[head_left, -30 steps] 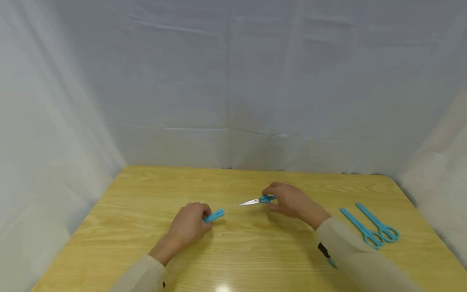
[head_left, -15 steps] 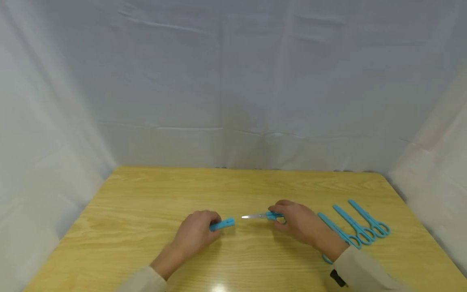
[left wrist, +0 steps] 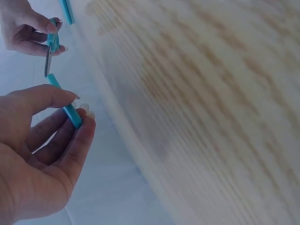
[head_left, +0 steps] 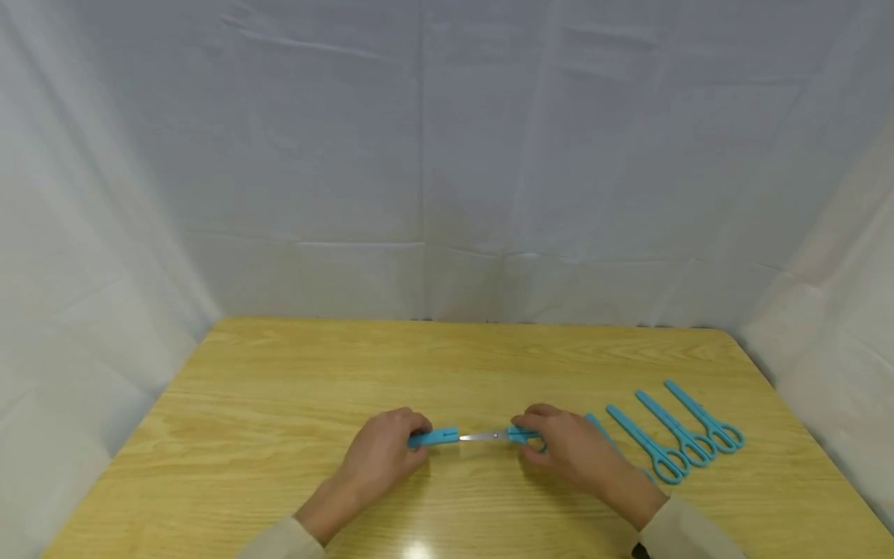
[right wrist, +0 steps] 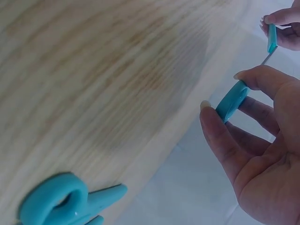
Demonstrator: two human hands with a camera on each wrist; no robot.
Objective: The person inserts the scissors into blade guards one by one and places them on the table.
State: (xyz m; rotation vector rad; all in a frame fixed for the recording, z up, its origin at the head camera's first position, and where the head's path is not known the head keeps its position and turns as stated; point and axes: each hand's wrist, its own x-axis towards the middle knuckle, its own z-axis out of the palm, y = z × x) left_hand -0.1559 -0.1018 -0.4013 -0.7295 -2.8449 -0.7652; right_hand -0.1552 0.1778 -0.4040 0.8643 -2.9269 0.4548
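Note:
My left hand (head_left: 384,450) pinches a blue scissor sheath (head_left: 436,437) between thumb and fingers, its slotted end pointing right. Across from it, my right hand (head_left: 576,446) grips a pair of scissors (head_left: 518,433) by the blue handle, the metal blades pointing left. The blade tips are right at the mouth of the sheath in the head view. In the left wrist view the blades (left wrist: 48,63) meet the sheath's (left wrist: 70,114) upper end. From the right wrist, the scissor handle (right wrist: 231,101) shows between thumb and fingertips, while the blades are mostly hidden.
Several sheathed blue scissors (head_left: 646,441) lie side by side on the right of the wooden table (head_left: 300,373); one is partly covered by my right forearm. Pale curtains (head_left: 314,155) surround the table at the back and sides.
The two hands have come together: the blade tips, apart from the sheath earlier, are now at its opening. Both hands appear lower in view, and more sheathed scissors show beside the right arm.

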